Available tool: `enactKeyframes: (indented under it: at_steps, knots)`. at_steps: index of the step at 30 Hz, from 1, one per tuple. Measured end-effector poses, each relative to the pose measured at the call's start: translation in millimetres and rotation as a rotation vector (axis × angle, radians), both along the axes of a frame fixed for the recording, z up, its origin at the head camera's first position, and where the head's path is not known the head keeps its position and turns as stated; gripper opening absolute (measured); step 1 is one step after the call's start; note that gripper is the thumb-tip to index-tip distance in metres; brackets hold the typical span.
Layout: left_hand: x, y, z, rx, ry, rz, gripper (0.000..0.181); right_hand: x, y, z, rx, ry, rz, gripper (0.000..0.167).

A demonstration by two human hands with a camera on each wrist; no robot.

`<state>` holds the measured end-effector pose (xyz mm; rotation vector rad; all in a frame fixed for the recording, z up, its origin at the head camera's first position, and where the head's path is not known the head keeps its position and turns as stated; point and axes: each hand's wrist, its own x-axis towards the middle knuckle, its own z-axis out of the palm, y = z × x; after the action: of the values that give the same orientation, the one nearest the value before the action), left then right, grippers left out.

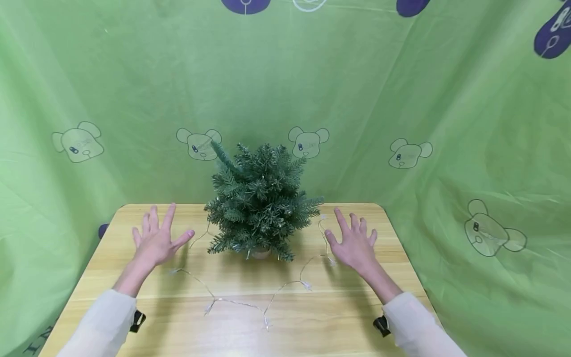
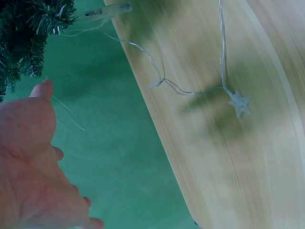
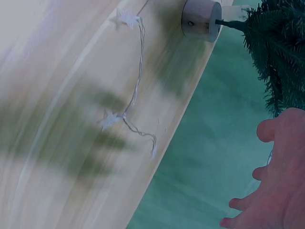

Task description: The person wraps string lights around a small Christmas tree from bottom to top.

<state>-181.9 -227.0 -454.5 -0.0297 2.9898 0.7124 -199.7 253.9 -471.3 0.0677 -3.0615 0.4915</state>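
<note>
Bristly, plastic-looking tree (image 1: 263,198); clear plastic star lights (image 2: 240,103); glossy wood-grain tabletop (image 1: 232,339); creased cloth backdrop (image 1: 250,84)

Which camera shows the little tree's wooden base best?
The right wrist view: it shows most of the round wooden base, clear of the branches. The head view shows only a bit of it, peeking out below the branches. The left wrist view doesn't show it.

A bushy tree (image 1: 263,198) and, before it, curving string lights (image 1: 241,303) obstruct the table (image 1: 241,342), leaving passage nearest the viewer.
</note>
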Motion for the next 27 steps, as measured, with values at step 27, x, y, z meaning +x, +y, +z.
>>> enactKeyframes:
  at_steps: [27]
  knots:
    - [17.5, 18.8, -51.4, 0.099, -0.020, -0.073, 0.086, 5.6, -20.5, -42.3, -0.288, -0.072, 0.068, 0.061]
